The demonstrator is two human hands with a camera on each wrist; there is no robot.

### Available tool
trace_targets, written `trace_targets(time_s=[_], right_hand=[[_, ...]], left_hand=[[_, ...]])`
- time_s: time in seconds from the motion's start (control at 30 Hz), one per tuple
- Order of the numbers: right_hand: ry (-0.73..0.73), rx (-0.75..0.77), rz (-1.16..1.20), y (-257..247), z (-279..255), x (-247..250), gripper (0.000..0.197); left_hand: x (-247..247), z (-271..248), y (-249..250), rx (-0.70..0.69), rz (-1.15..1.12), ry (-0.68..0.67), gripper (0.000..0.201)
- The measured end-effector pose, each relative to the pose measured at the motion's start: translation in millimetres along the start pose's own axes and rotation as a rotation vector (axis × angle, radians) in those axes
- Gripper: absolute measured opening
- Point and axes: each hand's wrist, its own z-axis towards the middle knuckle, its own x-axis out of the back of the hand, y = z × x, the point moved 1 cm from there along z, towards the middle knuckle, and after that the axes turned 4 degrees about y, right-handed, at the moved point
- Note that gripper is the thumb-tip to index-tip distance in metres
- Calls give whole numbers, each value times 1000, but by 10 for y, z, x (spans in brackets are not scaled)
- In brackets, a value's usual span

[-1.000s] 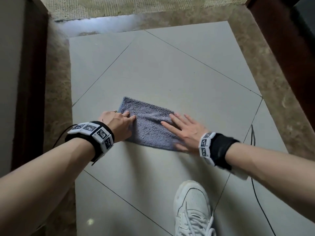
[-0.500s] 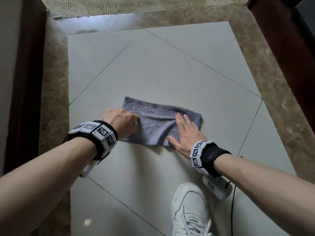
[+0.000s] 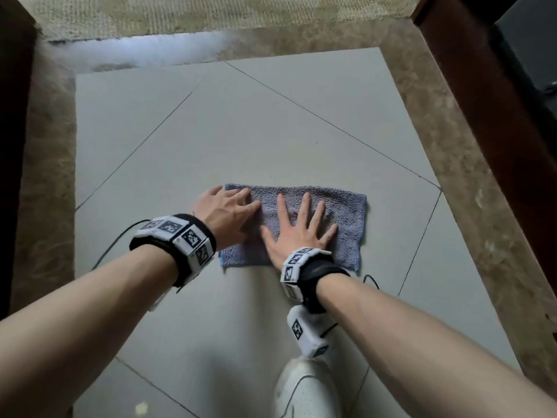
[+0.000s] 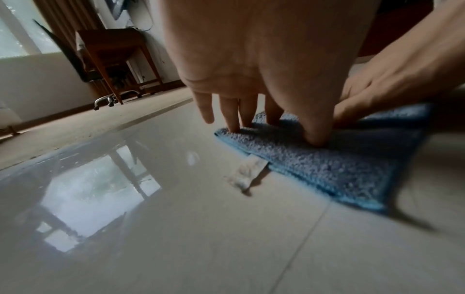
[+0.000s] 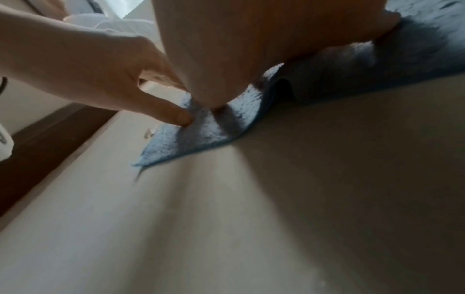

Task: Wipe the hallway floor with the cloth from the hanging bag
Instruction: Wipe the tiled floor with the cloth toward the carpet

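A blue cloth (image 3: 343, 212) lies flat on the pale tiled floor (image 3: 241, 140), a little below the middle of the head view. The right hand (image 3: 298, 230) rests on its centre with fingers straight and spread wide, palm down. The left hand (image 3: 224, 214) sits on the cloth's left end, its fingers (image 4: 232, 117) nearly straight, tips and thumb pressing the fabric; the little finger hangs just off the edge above the tile. The two hands lie close side by side, the right thumb just beside the left. In the left wrist view a small white tag (image 4: 247, 172) sticks out from the cloth's edge onto the tile. In the right wrist view the near edge of the cloth is lifted in a small fold beside the right thumb.

A white shoe (image 3: 304, 390) stands on the tiles at the bottom centre of the frame, below the right wrist. A brown marbled border (image 3: 470, 176) frames the tiles on the left, top and right. Beyond it, along the top of the frame, lies a woven rug (image 3: 196, 12). Dark wooden trim (image 3: 482, 95) runs down the right side. Thin black cables (image 3: 372, 280) trail from both wristbands onto the floor. The left wrist view shows a wooden table (image 4: 113, 53) at the upper left.
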Motion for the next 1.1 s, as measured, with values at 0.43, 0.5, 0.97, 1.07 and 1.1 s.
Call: trace_targets(time_s=[0.43, 0.5, 0.97, 1.07, 1.1], right_hand=[[-12, 22, -111, 885, 1399, 587, 82], [1, 51, -137, 957, 1695, 700, 82], [40, 123, -152, 891, 3057, 1285, 84], [11, 128, -176, 858, 3115, 1324, 85], [5, 129, -188, 857, 3119, 1345, 85]], left_hand=[[351, 1435, 88, 84, -88, -33, 81], [433, 1672, 22, 91, -94, -40, 81], [827, 2774, -474, 225, -187, -58, 76], [845, 2781, -451, 256, -203, -87, 70], [865, 2788, -429, 270, -212, -98, 67]])
